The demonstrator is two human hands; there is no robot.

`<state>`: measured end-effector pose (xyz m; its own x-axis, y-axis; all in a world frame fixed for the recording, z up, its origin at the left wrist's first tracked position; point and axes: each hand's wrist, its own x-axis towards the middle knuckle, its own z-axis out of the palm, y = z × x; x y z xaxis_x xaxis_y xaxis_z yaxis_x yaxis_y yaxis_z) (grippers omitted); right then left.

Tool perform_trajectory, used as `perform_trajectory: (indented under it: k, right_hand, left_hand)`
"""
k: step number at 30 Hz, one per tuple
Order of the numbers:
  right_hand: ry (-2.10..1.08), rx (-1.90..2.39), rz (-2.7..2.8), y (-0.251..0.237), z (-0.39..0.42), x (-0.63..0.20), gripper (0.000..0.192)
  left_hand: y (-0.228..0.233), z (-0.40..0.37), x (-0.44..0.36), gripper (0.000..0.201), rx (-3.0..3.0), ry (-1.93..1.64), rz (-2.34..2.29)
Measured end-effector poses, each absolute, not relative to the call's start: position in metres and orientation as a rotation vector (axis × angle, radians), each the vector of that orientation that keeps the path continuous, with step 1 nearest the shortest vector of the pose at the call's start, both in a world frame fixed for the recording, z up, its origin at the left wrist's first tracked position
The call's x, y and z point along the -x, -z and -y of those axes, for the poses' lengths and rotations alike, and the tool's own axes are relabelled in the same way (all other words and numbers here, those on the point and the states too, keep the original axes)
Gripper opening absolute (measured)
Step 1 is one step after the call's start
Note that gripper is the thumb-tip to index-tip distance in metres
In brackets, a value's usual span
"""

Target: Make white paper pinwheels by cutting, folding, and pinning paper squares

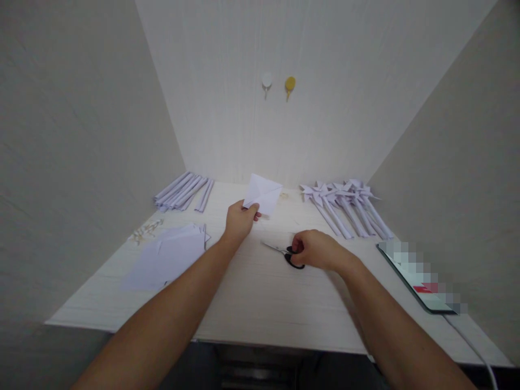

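Observation:
My left hand (240, 219) pinches a small square of white paper (264, 194) by its near corner, thumb on top. Crease lines cross the square, which is held up above the back middle of the table. My right hand (314, 249) is closed at the black handles of a pair of scissors (293, 260), its fingertips at the upper loop. The scissors' metal blades lie together and point left, low over the table or resting on it; I cannot tell which. My right fingers partly hide the handles.
Rolled paper tubes (182, 190) lie at the back left, with paper pinwheels on sticks (345, 203) at the back right. White sheets (166, 260) and small pins (146, 230) are on the left. A tablet (418, 281) with a cable sits at right. Walls enclose the table (260, 314).

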<state>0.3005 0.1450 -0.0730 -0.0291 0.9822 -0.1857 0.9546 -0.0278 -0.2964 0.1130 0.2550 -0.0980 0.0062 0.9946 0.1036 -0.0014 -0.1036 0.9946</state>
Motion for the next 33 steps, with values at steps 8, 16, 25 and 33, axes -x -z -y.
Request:
perform_trajectory:
  k: [8, 16, 25, 33]
  right_hand:
    - [-0.593, 2.077, 2.06, 0.069, -0.144, -0.3, 0.005]
    - [-1.091, 1.873, 1.795, 0.08, -0.151, -0.315, 0.008]
    - [-1.153, 1.761, 1.424, 0.097, -0.165, -0.321, 0.045]
    - [-1.124, 1.596, 1.27, 0.103, -0.169, -0.309, 0.055]
  left_hand:
    - [0.096, -0.256, -0.112, 0.007, -1.253, -1.306, -1.146]
    - [0.093, -0.254, -0.109, 0.009, -1.211, -1.374, -1.112]
    - [0.091, -0.252, -0.109, 0.008, -1.185, -1.399, -1.094]
    - [0.09, -0.253, -0.108, 0.007, -1.153, -1.394, -1.051]
